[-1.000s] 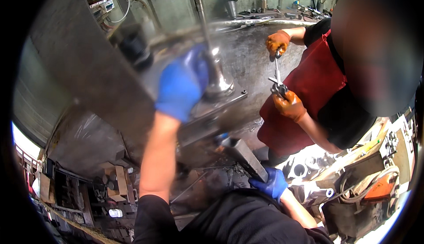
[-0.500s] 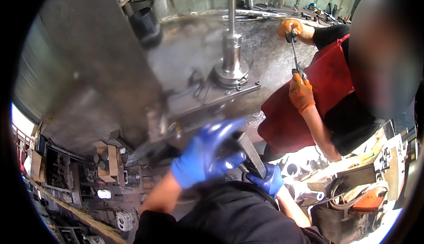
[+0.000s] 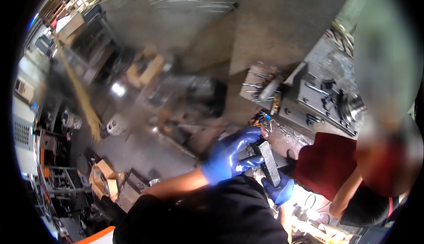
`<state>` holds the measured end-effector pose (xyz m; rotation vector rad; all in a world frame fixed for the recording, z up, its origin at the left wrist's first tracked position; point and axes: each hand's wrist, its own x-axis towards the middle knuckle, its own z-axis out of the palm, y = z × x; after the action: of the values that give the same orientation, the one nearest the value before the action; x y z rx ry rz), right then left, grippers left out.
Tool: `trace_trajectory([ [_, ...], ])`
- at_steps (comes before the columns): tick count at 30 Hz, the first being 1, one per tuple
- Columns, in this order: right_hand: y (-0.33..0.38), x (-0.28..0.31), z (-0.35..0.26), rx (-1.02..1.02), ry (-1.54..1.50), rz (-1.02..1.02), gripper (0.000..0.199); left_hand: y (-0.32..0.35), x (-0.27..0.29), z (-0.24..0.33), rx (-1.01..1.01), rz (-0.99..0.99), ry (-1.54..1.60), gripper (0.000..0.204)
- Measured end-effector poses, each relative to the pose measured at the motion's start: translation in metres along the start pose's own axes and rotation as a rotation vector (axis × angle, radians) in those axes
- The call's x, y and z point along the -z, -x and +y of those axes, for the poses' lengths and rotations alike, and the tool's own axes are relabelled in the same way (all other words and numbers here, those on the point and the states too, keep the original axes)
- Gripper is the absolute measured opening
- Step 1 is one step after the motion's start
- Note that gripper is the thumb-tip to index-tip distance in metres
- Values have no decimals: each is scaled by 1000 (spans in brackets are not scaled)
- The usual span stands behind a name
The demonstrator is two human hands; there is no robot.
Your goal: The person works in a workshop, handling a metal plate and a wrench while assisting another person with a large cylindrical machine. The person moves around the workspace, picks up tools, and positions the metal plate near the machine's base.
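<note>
A dark grey rectangular metal block (image 3: 270, 164) is held at a slant in front of my body, between my two blue-gloved hands. My left hand (image 3: 232, 155) grips its upper end, with the fingers over the top and the thumb along the near side. At the lower end, my right hand (image 3: 280, 192) is closed round the block. The right palm is partly hidden behind it.
Beyond the block stands a machine table (image 3: 324, 105) with bolts and a round metal fixture (image 3: 353, 108). A tray of drill bits (image 3: 260, 83) lies beside it. Close on my right is a person in a red apron (image 3: 324, 164). A broom (image 3: 81, 94) and cardboard boxes (image 3: 104, 180) are on the left.
My view has swung to the left, so the machine and the co-worker now appear farther right. The block stays with my hands, and my left fingers now sit closer round its upper end.
</note>
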<state>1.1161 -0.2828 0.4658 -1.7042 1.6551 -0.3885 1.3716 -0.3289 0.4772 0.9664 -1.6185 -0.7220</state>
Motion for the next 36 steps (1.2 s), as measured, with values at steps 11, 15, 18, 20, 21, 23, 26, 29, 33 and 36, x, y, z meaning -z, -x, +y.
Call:
trace_trajectory([
  [11,-27,-43,-31,203,260,-140,48,29,82,-24,568,-152,416,26],
  [15,-12,-43,-36,97,258,-120,48,25,69,-37,564,-157,511,22],
  [18,-5,-48,-22,38,227,-95,48,19,60,-40,483,-213,419,27],
  [20,-4,-53,-5,16,194,-95,49,20,53,-36,537,-165,498,30],
  [21,1,-47,-14,-11,187,-56,50,20,48,-38,530,-179,507,30],
  [23,7,-38,-14,-67,190,-79,51,11,38,-36,501,-268,368,28],
  [26,23,-30,-2,-114,144,-51,57,-3,19,-30,529,-298,437,27],
  [29,48,-18,11,-248,93,-49,60,-10,-8,-20,634,-286,628,19],
  [33,94,-25,60,-379,1,62,63,-18,-47,-16,576,-422,647,20],
  [36,123,-33,74,-445,-86,195,59,-21,-74,-6,496,-592,414,20],
])
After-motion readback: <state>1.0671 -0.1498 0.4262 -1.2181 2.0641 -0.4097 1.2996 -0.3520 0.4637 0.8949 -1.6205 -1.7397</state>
